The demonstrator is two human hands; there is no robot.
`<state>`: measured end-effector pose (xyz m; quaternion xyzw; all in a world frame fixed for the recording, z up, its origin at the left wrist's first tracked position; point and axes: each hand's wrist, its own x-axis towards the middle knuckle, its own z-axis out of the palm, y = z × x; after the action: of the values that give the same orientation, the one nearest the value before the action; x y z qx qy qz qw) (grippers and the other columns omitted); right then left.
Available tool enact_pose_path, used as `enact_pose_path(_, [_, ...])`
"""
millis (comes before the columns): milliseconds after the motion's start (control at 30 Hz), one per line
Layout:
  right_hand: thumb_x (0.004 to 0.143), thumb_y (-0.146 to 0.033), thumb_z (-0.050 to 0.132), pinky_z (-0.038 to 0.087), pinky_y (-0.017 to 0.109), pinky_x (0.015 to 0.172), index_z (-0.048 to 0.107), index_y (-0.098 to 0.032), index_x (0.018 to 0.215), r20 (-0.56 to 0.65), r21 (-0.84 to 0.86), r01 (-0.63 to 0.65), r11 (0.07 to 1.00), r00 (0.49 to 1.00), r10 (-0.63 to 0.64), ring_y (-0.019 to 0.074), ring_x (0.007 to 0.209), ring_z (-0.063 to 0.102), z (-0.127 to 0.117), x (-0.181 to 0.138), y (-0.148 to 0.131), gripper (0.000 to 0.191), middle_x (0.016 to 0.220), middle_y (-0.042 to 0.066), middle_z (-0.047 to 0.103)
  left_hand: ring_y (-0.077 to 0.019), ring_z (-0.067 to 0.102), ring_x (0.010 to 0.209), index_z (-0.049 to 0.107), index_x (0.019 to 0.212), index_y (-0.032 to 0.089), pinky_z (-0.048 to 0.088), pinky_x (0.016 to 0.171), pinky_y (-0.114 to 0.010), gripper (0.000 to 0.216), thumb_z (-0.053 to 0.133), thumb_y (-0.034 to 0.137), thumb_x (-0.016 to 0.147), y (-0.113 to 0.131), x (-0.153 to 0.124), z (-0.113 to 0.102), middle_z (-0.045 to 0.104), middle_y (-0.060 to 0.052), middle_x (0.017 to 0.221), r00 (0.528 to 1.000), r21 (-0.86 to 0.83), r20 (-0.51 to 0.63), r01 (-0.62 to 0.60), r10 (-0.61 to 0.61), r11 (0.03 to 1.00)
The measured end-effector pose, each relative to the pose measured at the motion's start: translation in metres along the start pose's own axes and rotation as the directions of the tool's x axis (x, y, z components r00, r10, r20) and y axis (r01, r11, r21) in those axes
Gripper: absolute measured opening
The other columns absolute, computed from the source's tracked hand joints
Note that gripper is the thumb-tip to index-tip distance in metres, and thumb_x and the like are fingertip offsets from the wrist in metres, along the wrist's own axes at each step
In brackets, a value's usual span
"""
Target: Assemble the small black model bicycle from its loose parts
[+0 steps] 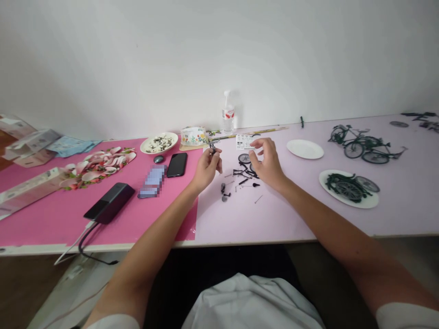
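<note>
My left hand (207,168) is closed, pinching a small dark bicycle-model part (212,147) between thumb and fingers; its exact shape is too small to make out. Over to the right, my right hand (268,165) hovers with fingers curved and apart, nothing visible between them. Beneath and beside it lie a black model bicycle frame (244,172) and a spoked wheel (244,158), partly hidden by the hand. Several loose black parts (224,192) are scattered nearer to me. A printed instruction sheet (243,142) lies just behind the right hand.
Dark green model bicycles (370,148) stand at right, near an empty white plate (305,149) and a plate (358,201) of parts. On the left are phones (177,164), a black device (109,203) with cables, and boxes (32,189). A bottle (228,114) stands by the wall.
</note>
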<state>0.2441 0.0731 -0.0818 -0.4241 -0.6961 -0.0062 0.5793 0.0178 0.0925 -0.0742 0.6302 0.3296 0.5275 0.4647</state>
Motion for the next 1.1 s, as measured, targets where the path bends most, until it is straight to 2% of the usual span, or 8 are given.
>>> enact_pose_path(100, [0.096, -0.022, 0.058, 0.056, 0.044, 0.083, 0.055, -0.028, 0.111, 0.046, -0.008, -0.015, 1.0, 0.999, 0.015, 0.0279, 0.108, 0.06, 0.001, -0.001, -0.002, 0.016, 0.114, 0.009, 0.063, -0.0073, 0.039, 0.05, 0.052, 0.098, 0.021, 0.034, 0.05, -0.02, 0.022, 0.067, 0.036, 0.101, 0.007, 0.0, 0.002, 0.037, 0.01, 0.061, 0.997, -0.159, -0.05, 0.055, -0.064, 0.986])
enact_pose_path(200, [0.096, -0.022, 0.058, 0.055, 0.045, 0.084, 0.055, -0.028, 0.11, 0.064, -0.012, -0.02, 1.0, 0.998, 0.021, 0.0284, 0.109, 0.059, 0.001, -0.002, -0.002, 0.016, 0.114, 0.009, 0.063, -0.0066, 0.031, 0.051, 0.047, 0.085, 0.021, 0.026, 0.049, -0.018, 0.025, 0.067, 0.031, 0.098, 0.017, -0.001, 0.002, 0.034, 0.008, 0.063, 0.987, -0.308, -0.038, 0.135, -0.154, 0.942])
enact_pose_path(400, [0.097, -0.023, 0.058, 0.054, 0.045, 0.081, 0.056, -0.028, 0.108, 0.074, -0.021, 0.003, 1.0, 0.997, -0.001, 0.029, 0.107, 0.059, 0.002, -0.003, -0.001, 0.013, 0.111, 0.01, 0.063, -0.008, 0.023, 0.046, 0.052, 0.081, 0.019, 0.022, 0.045, -0.019, 0.041, 0.044, 0.051, 0.106, 0.032, -0.003, -0.005, 0.031, 0.007, 0.058, 0.951, -0.496, 0.069, 0.294, -0.301, 0.817])
enact_pose_path(467, [0.097, -0.024, 0.058, 0.054, 0.045, 0.082, 0.057, -0.027, 0.107, 0.074, -0.019, 0.011, 1.0, 0.997, -0.009, 0.0292, 0.107, 0.059, 0.002, -0.003, -0.002, 0.011, 0.112, 0.01, 0.063, -0.0072, 0.019, 0.044, 0.051, 0.078, 0.019, 0.023, 0.045, -0.019, 0.045, 0.043, 0.054, 0.106, 0.033, -0.003, -0.007, 0.027, 0.008, 0.056, 0.941, -0.514, 0.107, 0.328, -0.32, 0.793])
enact_pose_path(600, [0.098, -0.025, 0.057, 0.054, 0.047, 0.085, 0.057, -0.027, 0.106, 0.077, -0.018, 0.013, 1.0, 0.997, -0.012, 0.0296, 0.108, 0.059, 0.002, -0.004, -0.002, 0.009, 0.112, 0.01, 0.064, -0.0061, 0.014, 0.04, 0.047, 0.074, 0.02, 0.025, 0.045, -0.019, 0.044, 0.043, 0.05, 0.107, 0.034, -0.002, -0.009, 0.02, 0.01, 0.053, 0.924, -0.522, 0.152, 0.377, -0.352, 0.765])
enact_pose_path(933, [0.099, -0.027, 0.057, 0.055, 0.05, 0.092, 0.06, -0.027, 0.106, 0.09, -0.031, -0.028, 0.999, 0.995, 0.031, 0.0308, 0.111, 0.06, -0.001, -0.002, -0.003, 0.008, 0.112, 0.011, 0.065, -0.0071, 0.011, 0.039, 0.037, 0.067, 0.023, 0.025, 0.042, -0.02, 0.045, 0.038, 0.047, 0.105, 0.035, -0.001, -0.01, 0.013, 0.011, 0.053, 0.895, -0.585, 0.139, 0.42, -0.424, 0.694])
enact_pose_path(1033, [0.103, -0.036, 0.054, 0.055, 0.051, 0.095, 0.063, -0.028, 0.112, 0.097, 0.005, -0.062, 0.998, 0.993, 0.061, 0.031, 0.115, 0.061, -0.002, -0.003, -0.007, 0.015, 0.116, 0.011, 0.069, -0.0071, 0.01, 0.039, 0.036, 0.067, 0.023, 0.025, 0.041, -0.02, 0.045, 0.04, 0.047, 0.104, 0.035, -0.001, -0.01, 0.013, 0.011, 0.054, 0.881, -0.601, 0.17, 0.448, -0.442, 0.661])
enact_pose_path(1100, [0.107, -0.042, 0.05, 0.055, 0.051, 0.097, 0.066, -0.028, 0.116, 0.144, 0.048, -0.091, 0.995, 0.986, 0.083, 0.0306, 0.119, 0.063, -0.001, -0.003, -0.01, 0.023, 0.119, 0.011, 0.073, -0.0072, 0.01, 0.04, 0.037, 0.066, 0.023, 0.026, 0.04, -0.02, 0.044, 0.042, 0.047, 0.103, 0.034, -0.001, -0.01, 0.012, 0.011, 0.054, 0.864, -0.597, 0.211, 0.485, -0.457, 0.64])
